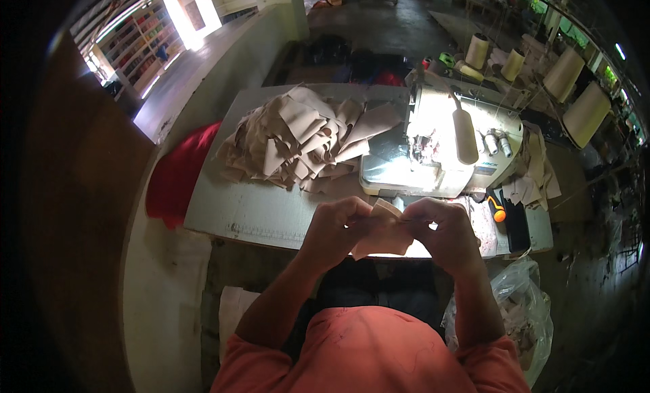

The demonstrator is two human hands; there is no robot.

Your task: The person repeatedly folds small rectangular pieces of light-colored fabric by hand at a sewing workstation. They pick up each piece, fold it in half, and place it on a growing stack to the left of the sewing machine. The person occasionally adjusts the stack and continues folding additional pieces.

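A small piece of beige fabric (383, 241) is stretched between my two hands, just over the table's front edge. My left hand (336, 225) pinches its left side between thumb and fingers. On the other side my right hand (441, 225) pinches the fabric near its upper right edge. Directly beyond my hands stands a lit white sewing machine (433, 146), its needle area bright under a lamp. To the machine's left lies a large heap of beige fabric pieces (291, 139) on the white table (217, 213).
Cream thread cones (567, 74) stand behind the machine at the right. A dark phone-like object (516, 227) and an orange-handled tool (499, 215) lie right of my hands. Red cloth (181, 173) hangs at the table's left end. A clear plastic bag (531, 305) with scraps is by my right arm.
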